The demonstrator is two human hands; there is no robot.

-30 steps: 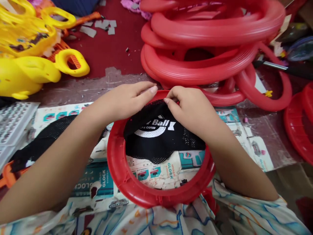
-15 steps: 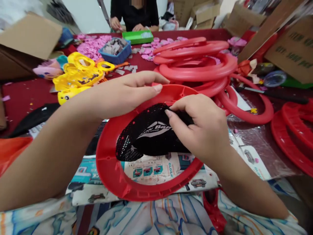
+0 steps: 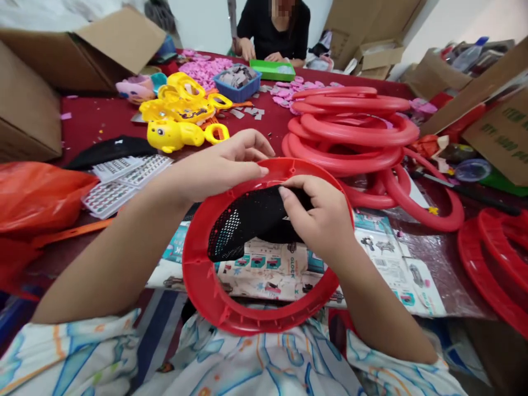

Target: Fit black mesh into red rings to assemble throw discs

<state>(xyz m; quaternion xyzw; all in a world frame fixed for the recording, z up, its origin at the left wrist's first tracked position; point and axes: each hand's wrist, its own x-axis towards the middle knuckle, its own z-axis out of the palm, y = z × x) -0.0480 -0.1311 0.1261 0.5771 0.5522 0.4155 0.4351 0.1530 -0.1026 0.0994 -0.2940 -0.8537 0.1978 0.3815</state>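
Note:
A red plastic ring (image 3: 198, 269), tilted with its ribbed inner side up, rests against my lap and the table edge. My left hand (image 3: 231, 162) is at its far left rim, with the thumb on the rim and the fingers curled beyond it. Black mesh fabric (image 3: 256, 217) lies across the ring's far part and sags into the opening. My right hand (image 3: 319, 212) pinches that fabric near the far right rim between thumb and fingers. Part of the mesh is hidden under this hand. Printed card sheets (image 3: 264, 275) show through the ring.
Stacked red rings (image 3: 358, 132) stand beyond my right hand, with more red ring parts (image 3: 490, 253) at the right edge. Yellow toy pieces (image 3: 177, 135), a blue basket (image 3: 239, 91) and an orange bag (image 3: 41, 195) lie left. A person (image 3: 274, 33) sits opposite at a green tray (image 3: 272, 70).
The view has swung left, so things appear farther right. The fabric is folded over more, hiding its white print. Both hands stay at the ring's far rim.

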